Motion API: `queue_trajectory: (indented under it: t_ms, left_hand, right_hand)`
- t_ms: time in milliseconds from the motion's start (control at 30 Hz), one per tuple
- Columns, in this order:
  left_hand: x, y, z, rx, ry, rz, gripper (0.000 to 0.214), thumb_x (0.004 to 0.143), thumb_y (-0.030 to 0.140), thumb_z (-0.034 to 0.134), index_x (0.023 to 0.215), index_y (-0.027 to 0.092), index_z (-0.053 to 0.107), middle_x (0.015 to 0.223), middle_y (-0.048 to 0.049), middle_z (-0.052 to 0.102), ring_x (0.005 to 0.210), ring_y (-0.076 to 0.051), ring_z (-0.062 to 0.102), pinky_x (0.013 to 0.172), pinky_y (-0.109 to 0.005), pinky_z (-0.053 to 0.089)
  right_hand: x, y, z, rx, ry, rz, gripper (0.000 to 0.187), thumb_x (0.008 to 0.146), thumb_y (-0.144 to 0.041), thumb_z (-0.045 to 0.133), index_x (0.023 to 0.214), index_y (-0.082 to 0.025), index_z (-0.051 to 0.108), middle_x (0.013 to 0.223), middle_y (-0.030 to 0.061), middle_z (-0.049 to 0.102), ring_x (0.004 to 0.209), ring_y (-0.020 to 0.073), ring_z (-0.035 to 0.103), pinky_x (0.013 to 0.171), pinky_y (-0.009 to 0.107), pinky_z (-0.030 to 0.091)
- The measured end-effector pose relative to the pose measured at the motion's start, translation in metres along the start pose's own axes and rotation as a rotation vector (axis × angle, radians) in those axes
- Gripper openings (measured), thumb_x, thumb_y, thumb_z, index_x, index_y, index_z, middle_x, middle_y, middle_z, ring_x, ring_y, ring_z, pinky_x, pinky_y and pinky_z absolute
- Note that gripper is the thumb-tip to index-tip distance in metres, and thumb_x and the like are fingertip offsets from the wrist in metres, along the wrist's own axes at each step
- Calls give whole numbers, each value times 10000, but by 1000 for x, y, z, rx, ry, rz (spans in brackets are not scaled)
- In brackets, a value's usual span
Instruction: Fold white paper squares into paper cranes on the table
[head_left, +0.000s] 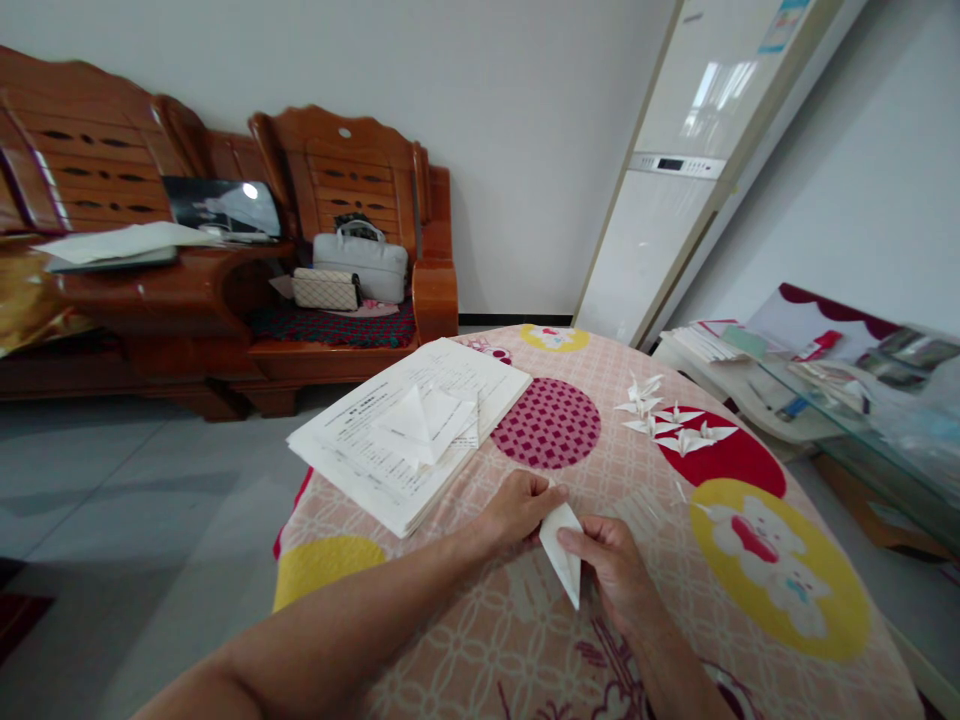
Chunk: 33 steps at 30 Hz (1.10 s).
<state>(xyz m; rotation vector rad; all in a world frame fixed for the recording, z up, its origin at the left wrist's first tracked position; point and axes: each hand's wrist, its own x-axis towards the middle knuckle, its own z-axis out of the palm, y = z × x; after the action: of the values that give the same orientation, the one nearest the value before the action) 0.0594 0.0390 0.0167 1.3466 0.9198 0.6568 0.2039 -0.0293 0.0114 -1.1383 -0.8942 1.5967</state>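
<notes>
Between my hands is a piece of folded white paper [564, 562], narrow and diamond-shaped, its long point toward me. My left hand [523, 505] pinches its far end between thumb and curled fingers. On the right edge my right hand [611, 565] grips it, thumb on top and the other fingers underneath. Several small white folded paper cranes [675, 425] lie together at the far right of the table. A thick stack of printed paper [360, 425] lies to the left, with folded white paper pieces [424, 425] on top of it.
A patterned cloth covers the round table [457, 620]. At the right stands a glass-topped side table [847, 420] with papers and bags. Wooden chairs [360, 150] line the wall, one bearing a grey handbag [367, 268]. A tall air conditioner [660, 200] stands behind.
</notes>
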Motion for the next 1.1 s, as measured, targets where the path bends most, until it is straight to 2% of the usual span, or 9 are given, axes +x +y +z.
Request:
queue_trajectory:
  t_ms: [133,233,400,533,667,767,933,1000,1100]
  left_hand:
    - [4,0,0,106,133,113,512,806,562,529,507,159,428,461,41,358,435,-58,306,421,-218,165]
    - [6,-1,1,98,165,134,502,836,545,484,519,160,426,474,36,372,446,-62,323,425,-214,186]
    - [3,1,7,-12,153,78,524,829,602,471,541,166,442,432,37,391,397,-59,318,398,-212,169]
    - [2,2,6,-96,60,38,568,814,656,467,536,160,479,382,36,390,340,-59,312,362,-209,164]
    - [6,4,-2,-191,38,41,577,792,659,507,543,139,518,427,6,476,367,-76,419,380,-194,294]
    - [6,6,-7,-243,-1,-2,574,788,659,524,663,105,610,556,-47,596,471,-121,558,480,-228,441]
    - [0,8,-7,-271,-88,-49,566,744,637,614,788,75,661,706,-102,677,586,-148,632,602,-271,512]
    - [-2,9,-5,-285,-79,-60,574,735,638,627,794,69,664,748,-124,692,632,-164,651,639,-287,524]
    - [-3,11,-4,-320,-67,-76,615,736,667,604,798,58,667,780,-151,700,664,-185,668,653,-299,530]
  right_hand:
    - [-1,1,0,-45,-22,25,309,668,-415,777,649,-123,680,530,27,657,412,131,538,402,222,384]
    - [-2,1,0,-73,-22,64,347,685,-456,750,634,-126,655,488,31,645,360,135,534,339,211,370]
    - [-3,-1,3,-41,4,18,338,674,-440,754,607,-138,618,446,16,618,326,119,507,315,197,351]
    - [-5,-2,4,-39,42,9,310,678,-427,745,649,-139,635,464,11,618,353,133,528,338,214,373]
    - [-2,-1,-1,-120,124,-40,288,705,-431,704,684,-151,637,458,-5,592,372,137,513,367,226,359]
    - [0,-1,-8,-272,214,-162,297,736,-417,662,596,-175,563,443,-43,491,387,105,424,390,225,307]
    - [0,-2,-14,-816,409,-513,378,785,-297,602,494,-200,382,478,-62,310,459,83,325,457,235,239]
    - [0,-2,-14,-1000,431,-650,356,805,-243,567,502,-199,387,487,-58,324,463,85,326,477,243,246]
    - [1,-2,-14,-1243,439,-839,302,825,-173,521,533,-197,450,501,-33,421,472,95,375,506,252,273]
